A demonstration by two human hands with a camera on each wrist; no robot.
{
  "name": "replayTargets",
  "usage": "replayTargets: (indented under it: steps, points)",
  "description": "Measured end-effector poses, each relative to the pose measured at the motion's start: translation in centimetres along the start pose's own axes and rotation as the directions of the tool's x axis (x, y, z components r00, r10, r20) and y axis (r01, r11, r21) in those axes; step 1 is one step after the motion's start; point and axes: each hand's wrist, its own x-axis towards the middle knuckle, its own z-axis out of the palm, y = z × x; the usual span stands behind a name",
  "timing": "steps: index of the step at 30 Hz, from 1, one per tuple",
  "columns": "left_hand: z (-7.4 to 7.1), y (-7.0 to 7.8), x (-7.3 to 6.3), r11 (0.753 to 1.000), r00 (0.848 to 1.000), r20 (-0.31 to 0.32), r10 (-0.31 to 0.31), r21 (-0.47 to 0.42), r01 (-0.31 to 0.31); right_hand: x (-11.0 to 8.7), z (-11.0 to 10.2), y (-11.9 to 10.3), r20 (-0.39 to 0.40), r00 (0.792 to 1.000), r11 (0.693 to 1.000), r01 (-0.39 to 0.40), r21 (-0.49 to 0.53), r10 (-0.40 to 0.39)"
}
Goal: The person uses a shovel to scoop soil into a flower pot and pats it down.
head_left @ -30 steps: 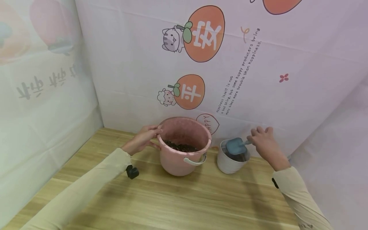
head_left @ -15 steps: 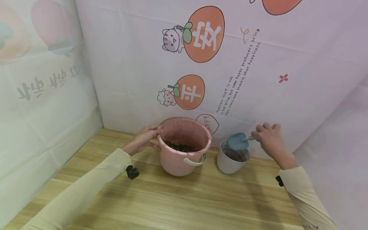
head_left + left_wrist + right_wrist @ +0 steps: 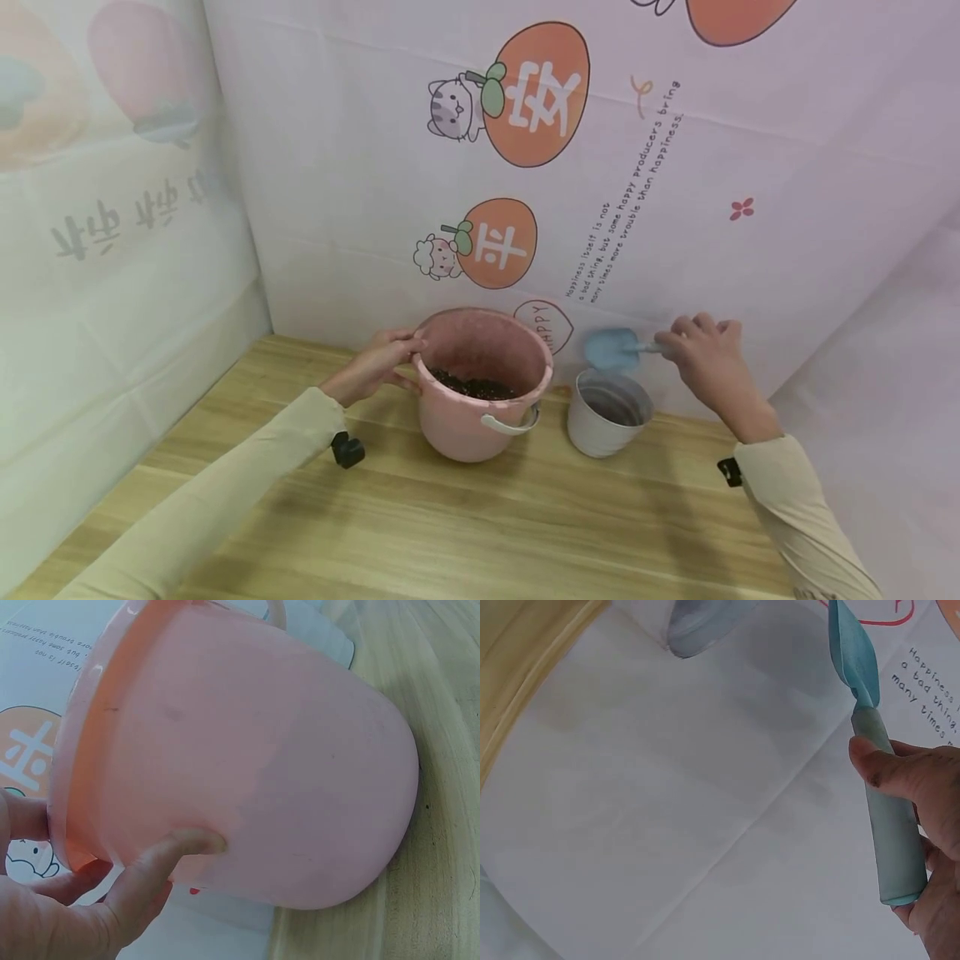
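Note:
A pink bucket point(image 3: 465, 429) with dark soil point(image 3: 480, 387) inside stands near the back wall. My left hand point(image 3: 377, 364) grips its left rim; in the left wrist view the thumb point(image 3: 196, 841) presses the bucket's outer side. To the right of the bucket is a white pot point(image 3: 603, 429), its inside greyish. My right hand point(image 3: 708, 364) holds a small blue trowel point(image 3: 612, 348) by its grey-green handle point(image 3: 895, 840), fingers curled round it. The trowel's blade is level, just above the pot's back rim.
The wooden table point(image 3: 450, 533) meets a printed white cloth wall point(image 3: 337, 167) close behind the bucket and pot. Another cloth wall point(image 3: 135, 333) rises at the left. The bucket's white carrying handle point(image 3: 512, 426) hangs at its front right.
My right hand has lifted the trowel up out of the white pot, and its blade has turned from tilted down to about level. The left hand keeps its grip on the bucket.

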Motion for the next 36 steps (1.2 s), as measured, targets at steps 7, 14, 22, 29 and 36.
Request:
replayTargets:
  steps: [7,14,22,29,36]
  points:
    - [0.1,0.1,-0.1,1.0,1.0,0.004,-0.016,0.013,0.016,1.4,-0.7,-1.4,-0.061,0.998,1.0,-0.01,0.022,0.012]
    - [0.4,0.4,-0.2,0.999,0.999,-0.011,-0.05,0.014,0.05,2.8,-1.0,-3.0,-0.111,0.993,0.997,-0.029,0.073,0.037]
    - [0.4,0.4,-0.1,0.999,0.999,0.003,-0.051,0.021,0.051,4.6,-0.6,-4.9,-0.138,0.99,0.993,-0.027,0.115,0.043]
    - [0.3,0.6,-0.1,0.999,0.997,0.05,-0.052,0.015,0.052,6.1,0.0,-6.4,-0.134,0.991,0.996,0.01,0.094,0.002]
    - [0.3,0.8,-0.3,0.998,0.994,0.089,-0.06,0.017,0.059,7.4,0.7,-7.9,-0.126,0.991,0.994,0.052,0.094,-0.04]
